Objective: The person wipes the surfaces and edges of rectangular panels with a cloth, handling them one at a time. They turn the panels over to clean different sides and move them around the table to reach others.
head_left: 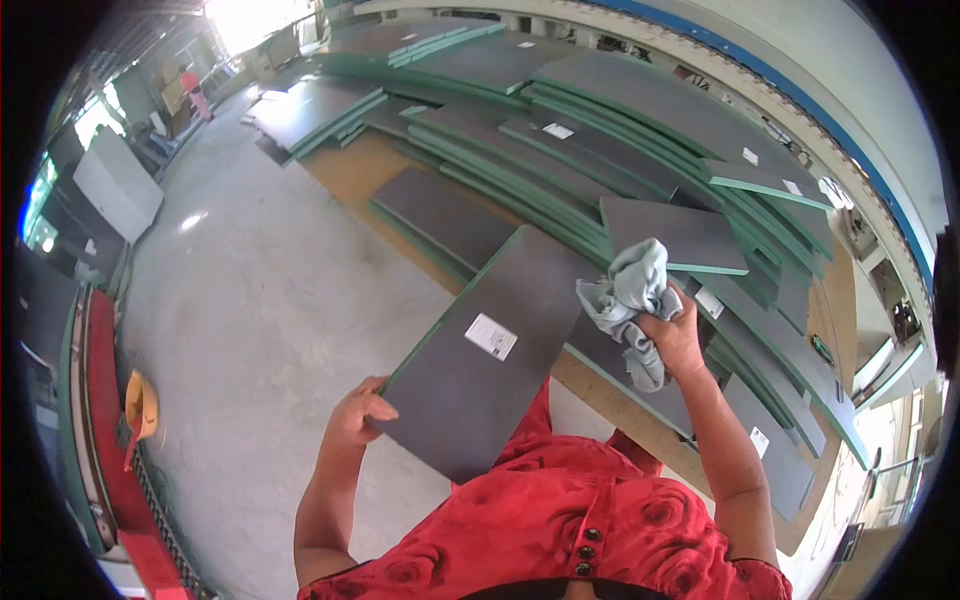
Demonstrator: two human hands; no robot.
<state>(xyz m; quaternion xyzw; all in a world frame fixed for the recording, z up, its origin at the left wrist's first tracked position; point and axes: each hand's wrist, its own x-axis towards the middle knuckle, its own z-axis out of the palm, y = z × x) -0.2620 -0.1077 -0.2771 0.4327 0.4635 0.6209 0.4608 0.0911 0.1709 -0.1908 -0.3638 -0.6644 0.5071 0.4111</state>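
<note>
Dark grey board, green edges, white label, held tilted before the chest, over the floor. Likely stiff, light and smooth, so grip the long edges. Left hand clamps its lower left edge. Right hand is closed on a crumpled grey cloth beside its right edge.

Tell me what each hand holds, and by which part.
Left hand grips the dark green-edged panel by its long left edge, near the lower corner. Right hand clutches a bunched grey cloth by its middle.
</note>
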